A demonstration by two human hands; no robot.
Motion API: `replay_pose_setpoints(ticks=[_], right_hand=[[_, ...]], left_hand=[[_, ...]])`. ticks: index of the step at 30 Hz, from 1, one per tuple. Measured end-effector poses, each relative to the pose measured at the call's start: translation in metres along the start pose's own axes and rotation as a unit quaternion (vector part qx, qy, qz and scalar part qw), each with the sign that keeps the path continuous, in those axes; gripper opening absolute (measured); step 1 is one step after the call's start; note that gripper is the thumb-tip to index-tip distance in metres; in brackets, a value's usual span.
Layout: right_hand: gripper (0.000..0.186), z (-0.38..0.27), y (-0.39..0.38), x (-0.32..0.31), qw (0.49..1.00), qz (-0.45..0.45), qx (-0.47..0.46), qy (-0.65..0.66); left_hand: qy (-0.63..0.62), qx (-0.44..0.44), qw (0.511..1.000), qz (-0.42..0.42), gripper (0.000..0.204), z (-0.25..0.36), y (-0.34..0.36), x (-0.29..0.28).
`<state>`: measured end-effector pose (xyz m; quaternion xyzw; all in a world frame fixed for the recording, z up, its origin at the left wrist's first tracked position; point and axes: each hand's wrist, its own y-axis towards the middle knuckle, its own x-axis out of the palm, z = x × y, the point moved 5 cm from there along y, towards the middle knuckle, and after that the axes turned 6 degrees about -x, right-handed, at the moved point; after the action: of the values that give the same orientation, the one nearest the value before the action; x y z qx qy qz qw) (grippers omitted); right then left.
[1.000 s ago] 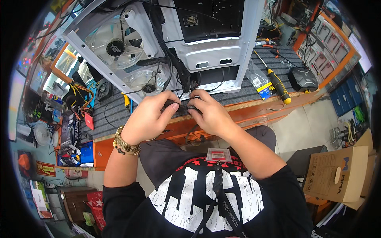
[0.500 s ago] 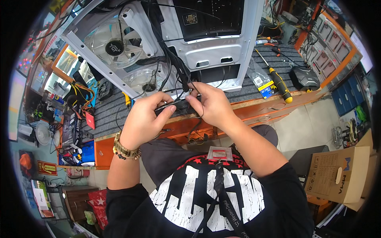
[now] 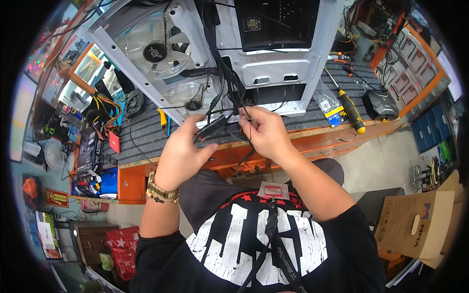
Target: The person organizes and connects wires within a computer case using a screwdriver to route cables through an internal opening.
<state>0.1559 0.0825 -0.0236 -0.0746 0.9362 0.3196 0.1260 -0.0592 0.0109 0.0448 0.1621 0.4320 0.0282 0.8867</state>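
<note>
Black wires (image 3: 234, 88) hang by a white case (image 3: 273, 61), upper middle of the frame. The right hand (image 3: 266, 133) pinches some, maybe so none slip; the left hand (image 3: 183, 150), fingers spread, is by a black box (image 3: 213, 127).

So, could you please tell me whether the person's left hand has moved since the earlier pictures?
Yes: judged against the white PC case, the left hand has drawn slightly back, toward the person's body.

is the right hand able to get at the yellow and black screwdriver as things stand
Probably yes: the screwdriver lies uncovered on the bench to the right, though the right hand seems busy with the cables and would need freeing.
</note>
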Motion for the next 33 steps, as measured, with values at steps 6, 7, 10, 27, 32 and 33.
replay_pose_setpoints(ticks=[6,7,10,27,32,33], right_hand=[[0.033,-0.003,0.002,-0.019,0.981,-0.017,0.012,-0.195],[0.034,-0.002,0.002,-0.019,0.973,-0.026,0.013,-0.227],[0.033,0.001,0.003,-0.023,0.956,-0.033,0.0,-0.291],[0.026,0.005,0.01,-0.021,0.964,-0.08,0.053,-0.246],[0.021,0.017,0.01,-0.02,0.986,0.018,0.145,0.074],[0.021,0.015,0.012,-0.017,0.986,0.017,0.145,0.075]], left_hand=[[-0.061,-0.029,0.997,0.025,0.028,-0.015,0.009,0.032],[-0.069,-0.026,0.997,0.037,0.027,-0.018,0.01,0.034],[-0.1,-0.038,0.993,0.05,0.026,-0.016,0.012,0.039],[-0.177,-0.077,0.977,0.09,0.034,-0.024,0.024,0.066],[-0.387,-0.07,0.907,0.149,0.028,-0.022,0.026,0.082],[-0.386,-0.07,0.907,0.151,0.028,-0.026,0.027,0.084]])
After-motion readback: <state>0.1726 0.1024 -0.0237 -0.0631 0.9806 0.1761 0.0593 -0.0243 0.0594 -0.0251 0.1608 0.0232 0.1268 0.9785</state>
